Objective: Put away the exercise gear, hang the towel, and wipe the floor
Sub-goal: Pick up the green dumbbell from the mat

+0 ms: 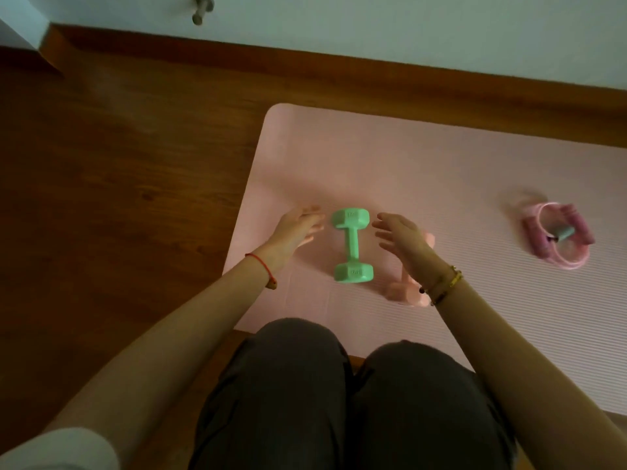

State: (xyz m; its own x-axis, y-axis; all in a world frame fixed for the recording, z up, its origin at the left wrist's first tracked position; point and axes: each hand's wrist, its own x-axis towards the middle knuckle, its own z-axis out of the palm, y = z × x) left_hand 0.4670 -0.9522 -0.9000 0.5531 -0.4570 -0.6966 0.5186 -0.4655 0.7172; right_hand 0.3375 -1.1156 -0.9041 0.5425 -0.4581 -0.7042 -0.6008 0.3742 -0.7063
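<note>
We see a dark wood floor (118, 198) meeting a wood skirting board (339, 71). A pink ribbed mat (407, 164) lies flat on it near the wall. On the mat: green dumbbell (353, 245), pink dumbbell (405, 293) just beside it and partly hidden, coiled pink jump rope (556, 239) well apart at right.

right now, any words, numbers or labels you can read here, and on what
Far end of the green dumbbell: embossed mark, too blurred to read.
Near end of the green dumbbell: embossed mark, too blurred to read.
On the pink dumbbell, partly behind the right hand: none visible.
On the skipping rope: none visible.
</note>
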